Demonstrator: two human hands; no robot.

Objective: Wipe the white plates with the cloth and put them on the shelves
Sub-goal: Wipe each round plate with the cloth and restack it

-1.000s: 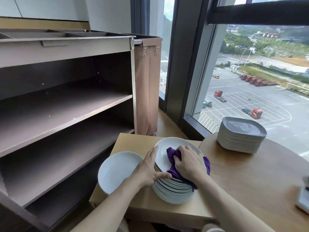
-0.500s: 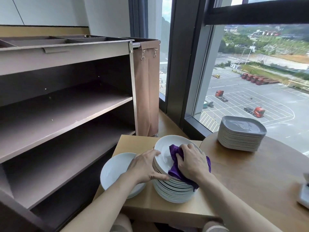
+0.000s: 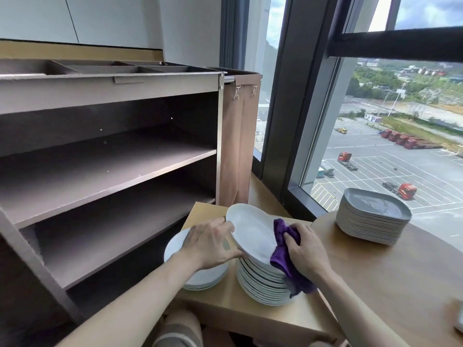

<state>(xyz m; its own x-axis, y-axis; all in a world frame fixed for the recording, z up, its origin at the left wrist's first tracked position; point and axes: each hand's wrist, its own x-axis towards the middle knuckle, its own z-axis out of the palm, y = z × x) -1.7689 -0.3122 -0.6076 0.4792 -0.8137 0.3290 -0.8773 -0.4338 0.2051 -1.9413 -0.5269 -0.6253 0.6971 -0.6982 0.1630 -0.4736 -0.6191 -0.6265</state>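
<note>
Moved: round white ceramic plate [image 3: 253,231] now tilted off the white plate stack [image 3: 263,284].
Fingers: left hand [image 3: 213,242] grips its rim; right hand [image 3: 307,249] bunches purple cloth [image 3: 283,256] against it.
Risk: one-sided grip may slip, chipping stack.

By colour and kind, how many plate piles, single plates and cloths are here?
White piles: 2, the tall pile and the low pile
Single white plate, held tilted: 1
Grey pile: 1
Purple cloth: 1
Total: 5

One head-worn wide-angle view (straight edges bow outward) looks forward and down, close over left hand [image 3: 213,244] and right hand [image 3: 307,251]; shelf unit [image 3: 100,171] lies left of the fingers [image 3: 292,237], window [image 3: 400,146] beyond them.
</note>
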